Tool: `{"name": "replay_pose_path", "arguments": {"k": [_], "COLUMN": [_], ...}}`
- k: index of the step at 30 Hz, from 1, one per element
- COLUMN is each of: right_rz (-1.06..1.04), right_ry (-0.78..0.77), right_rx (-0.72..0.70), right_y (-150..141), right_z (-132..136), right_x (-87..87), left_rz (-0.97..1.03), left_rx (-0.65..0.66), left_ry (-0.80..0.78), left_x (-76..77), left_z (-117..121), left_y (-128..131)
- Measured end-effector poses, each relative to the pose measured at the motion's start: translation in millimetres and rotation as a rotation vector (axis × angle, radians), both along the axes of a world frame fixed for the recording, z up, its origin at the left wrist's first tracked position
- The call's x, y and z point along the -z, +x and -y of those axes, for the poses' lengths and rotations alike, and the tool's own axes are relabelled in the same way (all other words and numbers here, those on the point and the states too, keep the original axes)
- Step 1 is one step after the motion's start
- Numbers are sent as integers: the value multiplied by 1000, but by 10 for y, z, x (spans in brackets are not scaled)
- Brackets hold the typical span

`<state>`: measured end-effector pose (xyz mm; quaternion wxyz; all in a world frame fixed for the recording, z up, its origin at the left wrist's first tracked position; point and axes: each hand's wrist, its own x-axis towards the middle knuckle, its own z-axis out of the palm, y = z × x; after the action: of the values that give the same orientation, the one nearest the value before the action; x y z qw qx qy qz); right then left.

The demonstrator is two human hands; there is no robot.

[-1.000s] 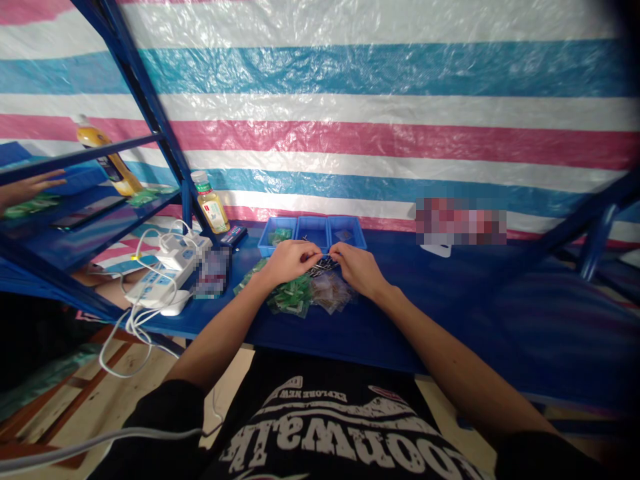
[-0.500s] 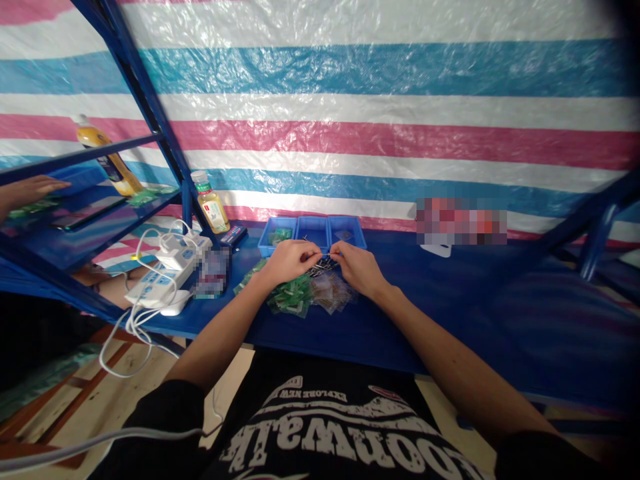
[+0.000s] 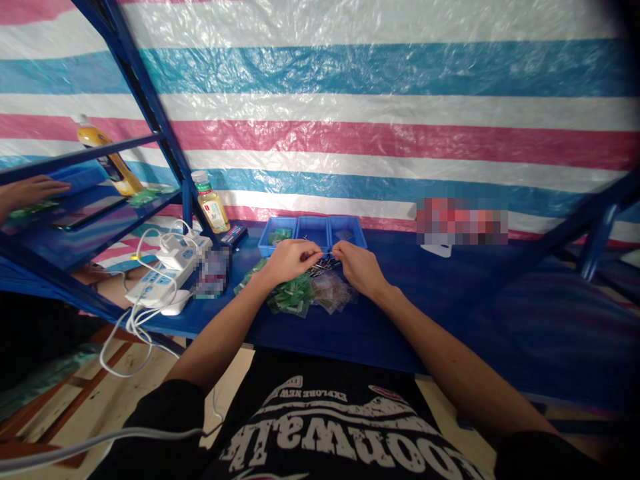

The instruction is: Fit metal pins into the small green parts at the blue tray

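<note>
My left hand (image 3: 294,259) and my right hand (image 3: 359,267) face each other over the table, fingertips pinched and a small gap between them. Something small and thin spans that gap, too tiny to name. Just below the fingers lies a pile of small dark metal pieces (image 3: 320,268). Nearer to me are a heap of green plastic packets (image 3: 292,295) and a heap of clear packets with brownish contents (image 3: 332,292). Right behind my hands stands a blue tray (image 3: 314,221) with three compartments; green packets lie in its left one and a clear packet in its right one.
On the left stand a bottle of yellow liquid (image 3: 212,207), a small dark box (image 3: 234,235) and a white power strip (image 3: 163,273) with tangled cables. Another person's hand (image 3: 33,190) rests at a neighbouring blue shelf. A white tag (image 3: 437,250) lies at the back right.
My right fingertips have shifted very slightly to the right, widening the gap a little. My left hand stays almost in place.
</note>
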<state>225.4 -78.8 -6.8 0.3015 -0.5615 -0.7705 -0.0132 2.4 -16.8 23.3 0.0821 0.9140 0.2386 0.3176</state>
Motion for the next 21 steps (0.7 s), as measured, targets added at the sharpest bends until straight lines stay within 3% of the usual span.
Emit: {"name": "replay_pose_path", "arguments": {"k": [21], "right_rz": [-43], "right_ry": [4], "right_rx": [-4], "right_y": [58], "right_z": [-64], "right_x": [70], "left_rz": [-6], "left_rx": [-20], "left_ry": [-21], "left_x": [2], "left_z": [-12], "left_y": [-9]}}
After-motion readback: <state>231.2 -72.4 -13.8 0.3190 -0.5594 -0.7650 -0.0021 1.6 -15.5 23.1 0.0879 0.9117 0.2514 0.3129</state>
